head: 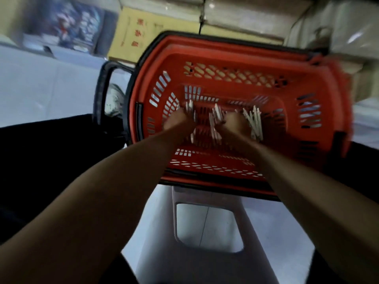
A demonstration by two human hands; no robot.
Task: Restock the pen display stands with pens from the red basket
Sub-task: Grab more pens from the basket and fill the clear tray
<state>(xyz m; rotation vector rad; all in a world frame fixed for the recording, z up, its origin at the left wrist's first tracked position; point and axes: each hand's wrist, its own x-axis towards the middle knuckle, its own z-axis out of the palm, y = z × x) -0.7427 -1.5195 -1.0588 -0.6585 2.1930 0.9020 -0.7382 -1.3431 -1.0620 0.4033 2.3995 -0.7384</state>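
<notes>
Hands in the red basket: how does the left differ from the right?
The left hand is near the red basket's left wall; the right hand is mid-floor. A loose heap of white pens lies beside the right hand, few beside the left. Both seem to grip pens, though blur hides fingers.

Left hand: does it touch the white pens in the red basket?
Touching. In the head view the left hand curls around white pens that stick out.

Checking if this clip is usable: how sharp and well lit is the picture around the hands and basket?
Head view: motion blur smears everything; the pens in the red basket are pale streaks, and the left hand and right hand are too soft to read their grip. Same view: dim light, dark forearms, wide-lens bowing.
</notes>
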